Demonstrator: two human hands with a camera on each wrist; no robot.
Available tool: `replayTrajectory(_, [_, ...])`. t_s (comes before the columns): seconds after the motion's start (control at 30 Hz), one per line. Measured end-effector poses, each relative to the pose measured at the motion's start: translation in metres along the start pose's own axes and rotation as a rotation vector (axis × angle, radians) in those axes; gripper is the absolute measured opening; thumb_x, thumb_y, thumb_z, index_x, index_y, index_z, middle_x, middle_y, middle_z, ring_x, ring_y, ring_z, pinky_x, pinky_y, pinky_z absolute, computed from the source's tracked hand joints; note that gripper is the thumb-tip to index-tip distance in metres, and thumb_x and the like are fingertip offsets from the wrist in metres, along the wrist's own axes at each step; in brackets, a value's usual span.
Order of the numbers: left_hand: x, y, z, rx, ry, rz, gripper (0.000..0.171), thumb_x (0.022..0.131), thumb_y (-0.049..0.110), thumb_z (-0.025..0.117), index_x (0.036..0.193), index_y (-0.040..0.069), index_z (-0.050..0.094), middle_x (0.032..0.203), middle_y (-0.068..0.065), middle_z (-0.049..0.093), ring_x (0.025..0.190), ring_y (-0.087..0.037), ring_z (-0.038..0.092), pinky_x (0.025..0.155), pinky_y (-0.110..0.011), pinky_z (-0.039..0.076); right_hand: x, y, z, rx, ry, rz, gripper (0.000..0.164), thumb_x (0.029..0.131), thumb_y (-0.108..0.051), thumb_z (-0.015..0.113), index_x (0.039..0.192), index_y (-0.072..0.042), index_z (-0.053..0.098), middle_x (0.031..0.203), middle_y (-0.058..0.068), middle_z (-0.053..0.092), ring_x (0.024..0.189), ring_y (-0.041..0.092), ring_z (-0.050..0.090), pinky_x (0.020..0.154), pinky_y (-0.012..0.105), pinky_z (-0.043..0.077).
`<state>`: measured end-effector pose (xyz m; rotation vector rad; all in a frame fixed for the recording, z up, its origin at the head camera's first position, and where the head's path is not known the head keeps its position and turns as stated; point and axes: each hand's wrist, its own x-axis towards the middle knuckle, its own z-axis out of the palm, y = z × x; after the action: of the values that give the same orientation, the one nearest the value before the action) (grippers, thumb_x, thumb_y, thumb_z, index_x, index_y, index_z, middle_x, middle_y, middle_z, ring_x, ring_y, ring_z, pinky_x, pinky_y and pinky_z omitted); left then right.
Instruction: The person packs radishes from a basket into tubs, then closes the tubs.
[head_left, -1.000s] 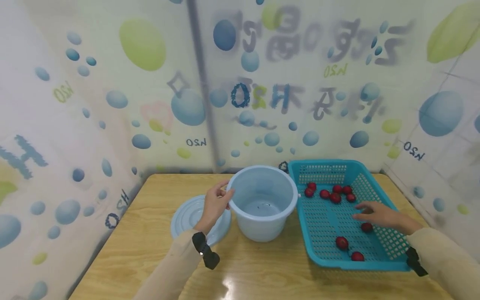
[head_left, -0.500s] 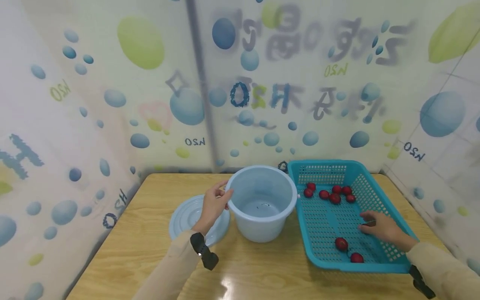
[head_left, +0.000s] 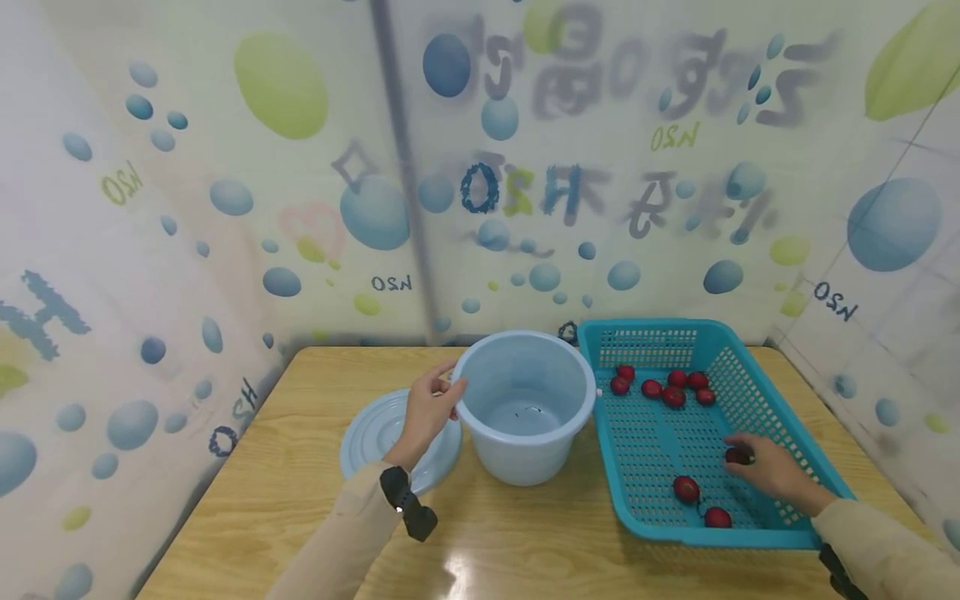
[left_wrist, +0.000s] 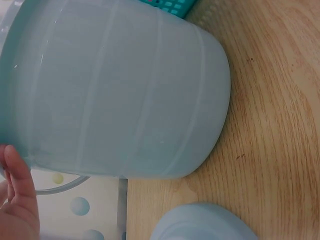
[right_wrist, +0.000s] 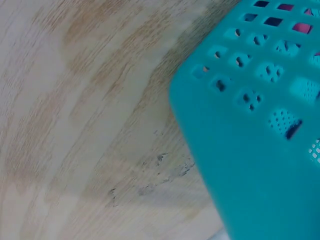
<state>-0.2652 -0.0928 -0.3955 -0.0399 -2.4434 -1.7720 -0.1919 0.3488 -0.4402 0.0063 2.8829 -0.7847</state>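
A pale blue plastic bucket point(head_left: 525, 450) stands upright in the middle of the wooden table, its mouth tilted toward my view. My left hand point(head_left: 430, 408) pinches its rim from the left; in the left wrist view, the fingers point(left_wrist: 19, 175) show beside the rim. Inside the turquoise basket point(head_left: 618, 500), my right hand point(head_left: 772, 471) curls its thumb and fingers around a small dark-red round fruit point(head_left: 738, 456), mostly covered by the hand. Two similar fruits, one of them a red fruit point(head_left: 686, 489), lie near the basket's front, and several sit toward its back.
A round pale blue lid point(head_left: 363, 437) lies on the table point(head_left: 255, 517) left of the bucket, partly under my left forearm. The basket's perforated wall point(right_wrist: 240, 120) fills the right of the right wrist view. A patterned curtain point(head_left: 480, 250) hangs behind the table.
My right hand, above the basket with fingers apart earlier, has come down over the red fruit near the right wall and closed around it. The left hand stays on the bucket's rim.
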Motion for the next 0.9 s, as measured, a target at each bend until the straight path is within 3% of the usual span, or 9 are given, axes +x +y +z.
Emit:
replayTrajectory(0.13, [0.0, -0.001, 0.0, -0.005, -0.002, 0.0, 0.041, 0.082, 0.016, 0.063, 0.121, 0.007, 0.054, 0.067, -0.006, 0.053, 0.045, -0.01, 0.05, 0.05, -0.033, 0.049, 0.002, 0.0, 0.001, 0.02, -0.002, 0.003, 0.045, 0.081, -0.009, 0.059, 0.115, 0.017, 0.043, 0.104, 0.033, 0.049, 0.097, 0.046, 0.046, 0.076, 0.051, 0.043])
replayTrajectory(0.47, [-0.001, -0.001, 0.0, -0.001, 0.007, -0.005, 0.041, 0.082, 0.015, 0.062, 0.122, 0.007, 0.053, 0.067, -0.006, 0.053, 0.045, -0.011, 0.05, 0.046, -0.024, 0.046, 0.006, 0.001, 0.002, 0.074, 0.013, -0.008, 0.04, 0.08, -0.002, 0.056, 0.113, 0.018, 0.044, 0.098, 0.029, 0.054, 0.086, 0.036, 0.054, 0.07, 0.043, 0.047])
replayTrajectory(0.7, [-0.001, 0.001, 0.0, -0.003, -0.005, -0.006, 0.042, 0.082, 0.016, 0.062, 0.123, 0.007, 0.052, 0.068, -0.007, 0.053, 0.046, -0.011, 0.05, 0.05, -0.032, 0.049, 0.008, 0.006, 0.001, 0.043, -0.017, -0.004, 0.04, 0.079, -0.003, 0.057, 0.11, 0.02, 0.045, 0.096, 0.028, 0.053, 0.084, 0.034, 0.054, 0.069, 0.043, 0.047])
replayTrajectory(0.9, [-0.001, 0.002, -0.001, 0.001, -0.008, -0.008, 0.044, 0.082, 0.017, 0.062, 0.123, 0.006, 0.052, 0.069, -0.007, 0.052, 0.046, -0.011, 0.051, 0.047, -0.026, 0.047, 0.012, 0.008, 0.001, 0.003, -0.029, 0.035, 0.041, 0.079, -0.005, 0.059, 0.11, 0.019, 0.047, 0.089, 0.021, 0.054, 0.082, 0.031, 0.052, 0.066, 0.04, 0.046])
